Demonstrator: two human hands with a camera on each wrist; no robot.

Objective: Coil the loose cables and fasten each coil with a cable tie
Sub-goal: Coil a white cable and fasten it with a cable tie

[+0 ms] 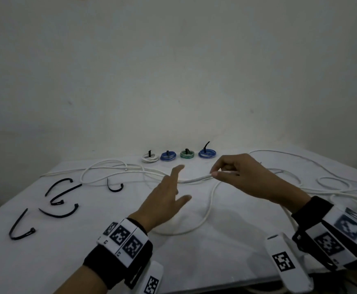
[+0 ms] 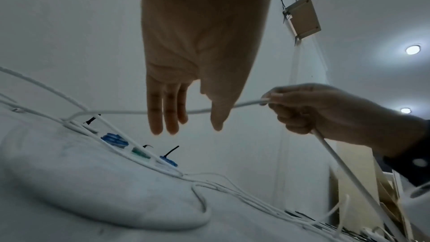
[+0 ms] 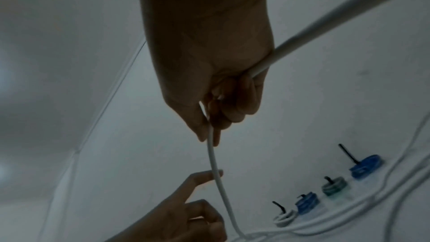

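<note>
Pinching white cable (image 1: 196,179) in my right hand (image 1: 245,177), left hand (image 1: 165,200) open beside it, four tied coils (image 1: 178,155) behind, black ties (image 1: 56,200) lying left.

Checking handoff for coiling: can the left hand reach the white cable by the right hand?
Probably yes. The left hand is open beside the raised white cable the right hand pinches; nothing between.

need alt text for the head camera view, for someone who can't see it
Over a white table, the right hand pinches a loose white cable while the open left hand reaches toward it. Four tied coils line the far edge by the wall; loose black cable ties lie at left.
</note>
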